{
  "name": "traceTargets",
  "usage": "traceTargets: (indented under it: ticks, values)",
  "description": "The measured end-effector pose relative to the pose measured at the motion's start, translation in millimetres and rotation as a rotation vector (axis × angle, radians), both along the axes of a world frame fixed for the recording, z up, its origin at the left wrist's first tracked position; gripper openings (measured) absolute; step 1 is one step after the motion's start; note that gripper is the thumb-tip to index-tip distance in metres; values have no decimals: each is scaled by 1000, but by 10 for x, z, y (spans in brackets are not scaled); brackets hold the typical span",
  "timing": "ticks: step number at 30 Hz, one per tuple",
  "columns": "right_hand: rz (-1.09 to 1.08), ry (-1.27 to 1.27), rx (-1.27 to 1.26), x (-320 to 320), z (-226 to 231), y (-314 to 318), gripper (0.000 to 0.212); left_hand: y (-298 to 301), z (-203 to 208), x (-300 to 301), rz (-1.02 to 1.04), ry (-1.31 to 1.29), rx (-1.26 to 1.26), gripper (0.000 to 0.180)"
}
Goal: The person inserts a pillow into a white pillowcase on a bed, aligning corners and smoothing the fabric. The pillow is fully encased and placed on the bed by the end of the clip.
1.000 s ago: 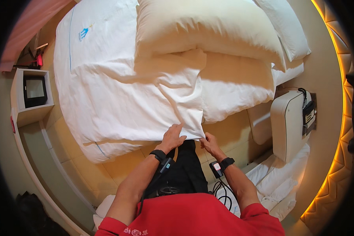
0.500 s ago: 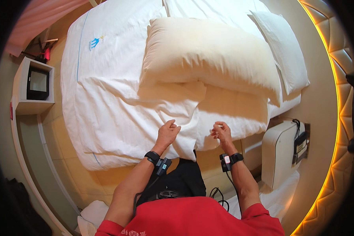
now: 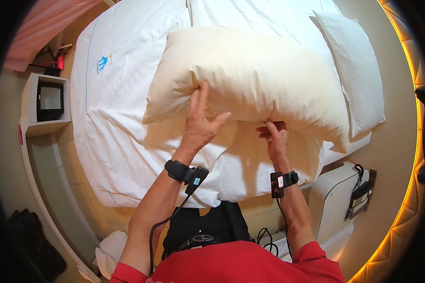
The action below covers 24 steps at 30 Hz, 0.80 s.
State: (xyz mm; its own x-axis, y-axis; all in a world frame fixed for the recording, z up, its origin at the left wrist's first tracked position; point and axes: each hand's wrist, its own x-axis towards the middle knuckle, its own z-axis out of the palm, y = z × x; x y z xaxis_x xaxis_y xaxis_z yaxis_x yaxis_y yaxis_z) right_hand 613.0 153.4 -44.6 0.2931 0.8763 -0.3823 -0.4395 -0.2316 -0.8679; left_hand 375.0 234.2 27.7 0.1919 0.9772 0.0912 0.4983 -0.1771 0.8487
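Observation:
A large cream pillow (image 3: pixel 250 70) lies across the bed, its near edge toward me. My left hand (image 3: pixel 199 120) presses its outstretched fingertips into the pillow's near left side, making a dent; the thumb stands apart. At the middle of the near edge, my right hand (image 3: pixel 276 137) has its thumb against the pillow, with the other fingers curled just under the edge. Beneath lies a white duvet (image 3: pixel 127 146), rumpled and folded back near my hands. A second white pillow (image 3: pixel 354 70) rests flat at the right, by the headboard side.
On the right stands a cream bedside cabinet (image 3: pixel 330 193) with a black telephone (image 3: pixel 360 195). At left, a white cubby shelf (image 3: pixel 30 101) holds a dark boxy thing. A padded wall panel (image 3: pixel 408 198) with a lit edge runs along the right. White cloth (image 3: pixel 113 252) lies at lower left.
Both hands have moved forward from above the duvet onto the cream pillow. The left now presses its side and the right grips its near edge. The pillow sits nearer to me.

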Motion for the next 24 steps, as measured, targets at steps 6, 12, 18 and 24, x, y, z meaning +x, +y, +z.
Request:
traceTargets:
  ticks: [6,12,18,24]
  values:
    - [-136,-66,-120,-28,265,336,26,278,33,77,-239,376,159,102]
    - [-44,-254,194,155,506,1158,32,990,34,311,-165,468,355,93]
    - [152,-679,-19,-220,-210,606,45,1657,37,399,-53,569,477,76]
    - [222,-166,-387,-729,-781,-152,17,1264,-236,437,-77,573,451,65]
